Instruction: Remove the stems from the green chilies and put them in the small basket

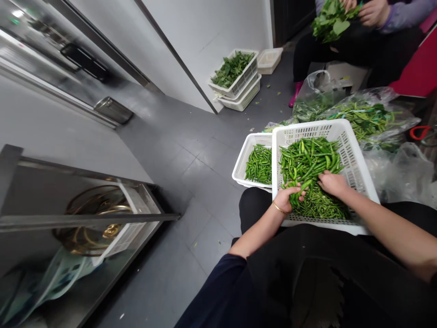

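Near basket [358,161] open above, bags [411,175] right

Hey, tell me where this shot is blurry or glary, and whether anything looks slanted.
Head view: pale glare on the floor tiles; head view: metal shelf looks soft, green peppers clearer; head view: wall edges slant, camera tilt or lens distortion, can't tell.

A slim, smooth gold bangle [279,208] circles the left wrist, right of the frame's centre, and the left arm wears a dark navy sleeve [218,282] ending near the elbow. A plain black apron-like garment [341,255] fills the lower right, with a dull, ragged-edged brownish patch [314,291], and black trousers [254,207] cover the legs.
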